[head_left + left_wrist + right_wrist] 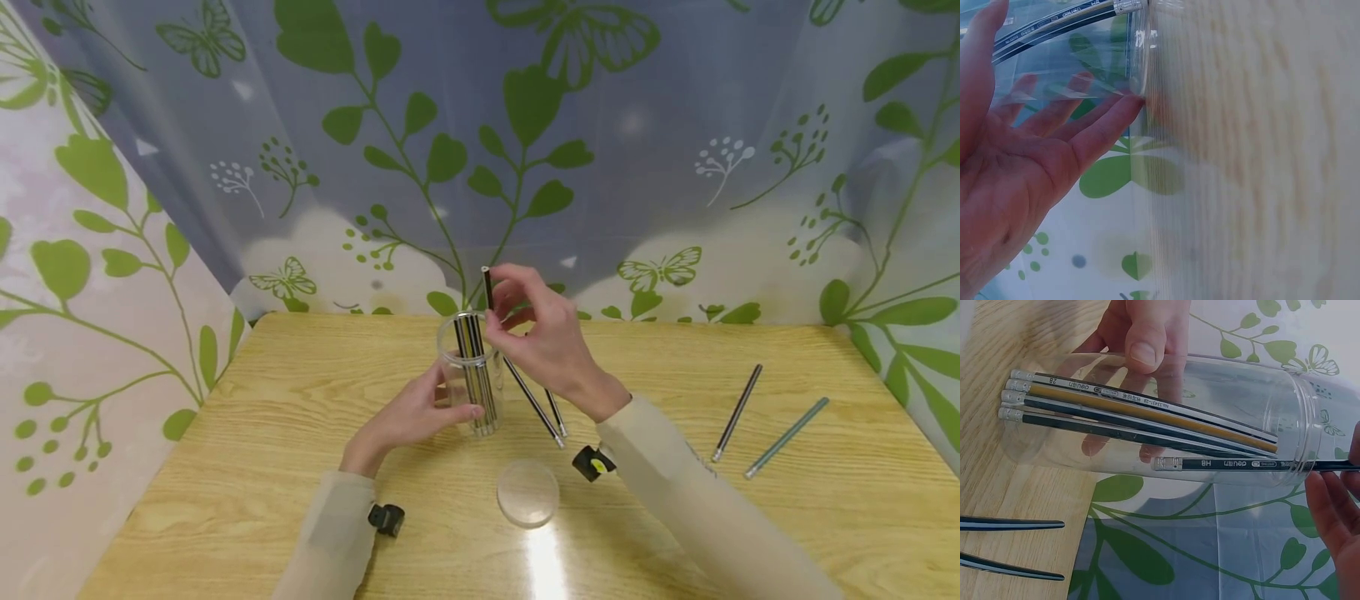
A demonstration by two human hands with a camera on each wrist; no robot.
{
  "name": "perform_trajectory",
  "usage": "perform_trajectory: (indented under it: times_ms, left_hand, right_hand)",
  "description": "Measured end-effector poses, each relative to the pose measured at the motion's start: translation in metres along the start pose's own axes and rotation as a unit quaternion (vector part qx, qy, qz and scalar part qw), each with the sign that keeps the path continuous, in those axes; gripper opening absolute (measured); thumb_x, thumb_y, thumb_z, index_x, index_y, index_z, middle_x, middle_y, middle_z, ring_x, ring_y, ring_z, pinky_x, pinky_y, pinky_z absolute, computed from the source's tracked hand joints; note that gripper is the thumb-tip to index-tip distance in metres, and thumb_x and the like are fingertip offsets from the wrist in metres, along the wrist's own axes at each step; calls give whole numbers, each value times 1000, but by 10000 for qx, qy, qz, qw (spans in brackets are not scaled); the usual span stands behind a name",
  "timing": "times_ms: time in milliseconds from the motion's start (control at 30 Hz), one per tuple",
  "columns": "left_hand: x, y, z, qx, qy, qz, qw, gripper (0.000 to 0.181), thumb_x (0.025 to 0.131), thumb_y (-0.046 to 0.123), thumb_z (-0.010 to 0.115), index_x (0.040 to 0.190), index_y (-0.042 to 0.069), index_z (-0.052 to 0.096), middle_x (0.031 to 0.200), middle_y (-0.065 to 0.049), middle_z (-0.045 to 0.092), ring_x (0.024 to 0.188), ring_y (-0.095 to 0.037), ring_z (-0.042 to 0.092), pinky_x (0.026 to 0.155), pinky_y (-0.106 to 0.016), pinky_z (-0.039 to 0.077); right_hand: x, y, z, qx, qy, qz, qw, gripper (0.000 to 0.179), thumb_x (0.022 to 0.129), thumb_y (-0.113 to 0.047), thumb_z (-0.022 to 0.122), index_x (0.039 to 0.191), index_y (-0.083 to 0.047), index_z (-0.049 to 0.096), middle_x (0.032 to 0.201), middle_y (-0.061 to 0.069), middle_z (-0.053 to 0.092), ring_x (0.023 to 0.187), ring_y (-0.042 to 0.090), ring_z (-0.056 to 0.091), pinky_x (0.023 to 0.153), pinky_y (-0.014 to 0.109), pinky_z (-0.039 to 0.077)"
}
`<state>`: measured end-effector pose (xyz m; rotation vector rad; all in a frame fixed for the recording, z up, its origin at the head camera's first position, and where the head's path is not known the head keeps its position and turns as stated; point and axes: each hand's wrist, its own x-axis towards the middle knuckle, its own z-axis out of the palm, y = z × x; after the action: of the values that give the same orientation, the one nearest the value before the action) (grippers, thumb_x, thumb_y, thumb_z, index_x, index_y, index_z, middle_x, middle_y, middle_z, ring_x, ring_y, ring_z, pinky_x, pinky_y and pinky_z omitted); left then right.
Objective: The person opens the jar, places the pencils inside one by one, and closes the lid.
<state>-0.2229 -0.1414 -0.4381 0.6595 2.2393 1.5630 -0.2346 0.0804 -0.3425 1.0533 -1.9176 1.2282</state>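
- The clear lid (528,493) lies nearest the person; a sleeve sweeping low could knock it away
- The left hand (411,411) curls its fingers round the clear jar (1235,394), thumb pressed to the wall; since the jar looks light, a slack grip could let it tip
- Two loose pencils (534,403) lie beside the jar, on the right hand's side; a dipping wrist could set them rolling
- The right hand (551,337) pinches an HB pencil (1229,464) whose eraser end is inside the jar, above the base; early release could drop it askew against the standing pencils (1147,417)
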Motion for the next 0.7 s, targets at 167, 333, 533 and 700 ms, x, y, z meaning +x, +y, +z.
perform_trajectory:
  times_ms: [167, 333, 533, 700]
  left_hand:
    - [0, 0, 0, -34, -5, -3, 10000, 82, 96, 23, 74, 161, 27, 25, 153, -8, 49, 135, -33, 57, 112, -47, 52]
    - [0, -1, 0, -18, 13, -13, 10000, 82, 96, 25, 74, 161, 29, 25, 152, -8, 50, 136, -33, 56, 113, -47, 51]
    - [0, -1, 0, -8, 16, -30, 10000, 82, 96, 24, 74, 161, 29, 24, 151, -7, 50, 136, -32, 57, 112, -47, 52]
    - [-1, 0, 0, -35, 1, -23, 10000, 82, 96, 23, 74, 161, 29, 23, 150, -7, 51, 134, -32, 58, 111, -46, 53]
  right_hand:
    - [0, 1, 1, -84, -29, -21, 10000, 54, 83, 11, 65, 134, 0, 52, 86, 15, 68, 70, 21, 69, 58, 27, 62]
    - [0, 3, 2, -218, -105, -1, 9997, 59, 84, 9, 65, 140, -2, 50, 90, 15, 69, 69, 18, 67, 56, 27, 60]
    - [-2, 5, 2, -293, -385, 157, 9987, 58, 85, 6, 64, 140, -7, 51, 92, 14, 71, 73, 17, 68, 58, 30, 60]
    - [-3, 6, 3, -285, -605, 377, 9971, 52, 86, 5, 65, 136, -7, 54, 94, 13, 72, 83, 20, 70, 67, 33, 62]
